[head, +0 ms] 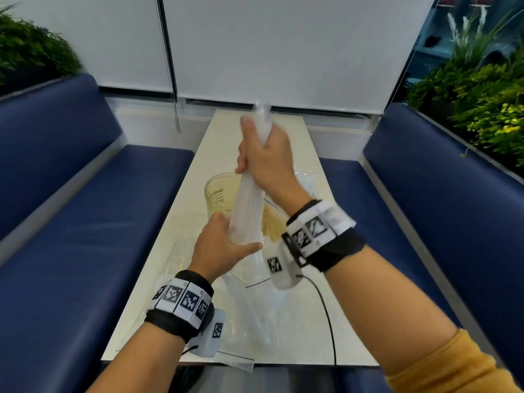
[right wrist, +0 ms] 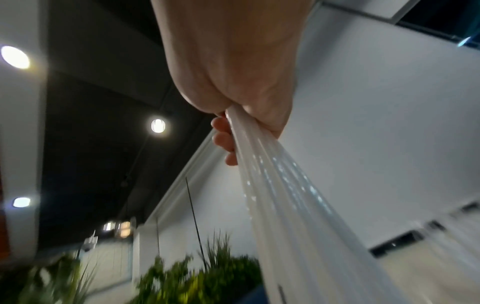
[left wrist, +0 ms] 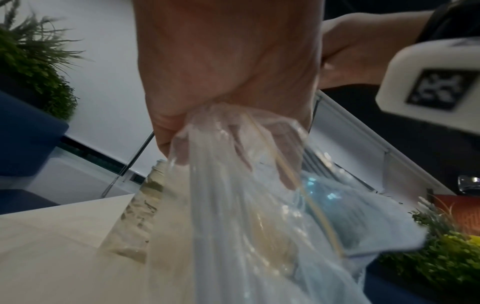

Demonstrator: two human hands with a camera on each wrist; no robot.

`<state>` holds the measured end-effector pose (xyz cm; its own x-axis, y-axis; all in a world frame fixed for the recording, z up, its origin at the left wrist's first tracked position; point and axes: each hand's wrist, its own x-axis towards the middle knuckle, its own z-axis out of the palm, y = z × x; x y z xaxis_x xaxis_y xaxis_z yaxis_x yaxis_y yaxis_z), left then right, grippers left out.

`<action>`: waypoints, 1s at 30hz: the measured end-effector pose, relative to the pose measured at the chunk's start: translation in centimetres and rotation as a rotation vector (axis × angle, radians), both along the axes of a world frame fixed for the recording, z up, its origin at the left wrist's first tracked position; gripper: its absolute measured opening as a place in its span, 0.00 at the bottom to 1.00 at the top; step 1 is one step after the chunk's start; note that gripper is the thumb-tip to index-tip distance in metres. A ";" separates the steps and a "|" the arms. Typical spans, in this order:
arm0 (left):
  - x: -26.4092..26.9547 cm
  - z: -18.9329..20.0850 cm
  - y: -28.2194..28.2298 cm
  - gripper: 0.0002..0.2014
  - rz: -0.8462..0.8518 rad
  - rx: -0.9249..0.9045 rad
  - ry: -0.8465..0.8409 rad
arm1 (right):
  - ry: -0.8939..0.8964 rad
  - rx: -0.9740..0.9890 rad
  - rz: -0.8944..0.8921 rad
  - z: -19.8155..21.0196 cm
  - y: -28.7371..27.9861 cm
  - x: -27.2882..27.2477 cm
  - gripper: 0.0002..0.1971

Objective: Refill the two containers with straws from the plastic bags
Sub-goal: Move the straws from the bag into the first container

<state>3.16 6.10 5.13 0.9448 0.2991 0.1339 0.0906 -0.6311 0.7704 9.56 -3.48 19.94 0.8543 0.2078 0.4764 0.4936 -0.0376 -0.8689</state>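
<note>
A bundle of white straws [head: 249, 205] stands nearly upright above the table. My right hand [head: 265, 157] grips its upper part; in the right wrist view the straws [right wrist: 285, 195] run out from under the curled fingers [right wrist: 223, 139]. My left hand [head: 226, 245] holds the clear plastic bag [head: 241, 296] around the bundle's lower end, fingers curled into the film [left wrist: 246, 205]. A clear jar [head: 218, 191] stands on the table just left of the bundle, also seen as the jar [left wrist: 140, 211] in the left wrist view. I see no second container.
On the white table [head: 297, 321], a zip bag of pale yellow straws [head: 272, 222] lies under my right wrist, with more clear plastic [head: 306, 177] behind it. A black cable [head: 326, 307] crosses the near right. Blue benches [head: 71, 222] flank the table; plants [head: 482, 109] stand behind.
</note>
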 end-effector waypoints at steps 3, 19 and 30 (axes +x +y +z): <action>-0.1 -0.5 0.9 0.20 -0.014 -0.023 0.005 | -0.085 0.151 -0.028 4.9 -1.8 2.1 0.16; -0.3 0.4 2.1 0.14 0.006 0.043 -0.025 | -0.001 -0.136 -0.239 -8.4 -4.6 12.4 0.20; 0.1 1.6 1.4 0.10 0.011 0.032 -0.062 | -0.404 -0.333 -0.436 -9.4 -6.8 13.4 0.13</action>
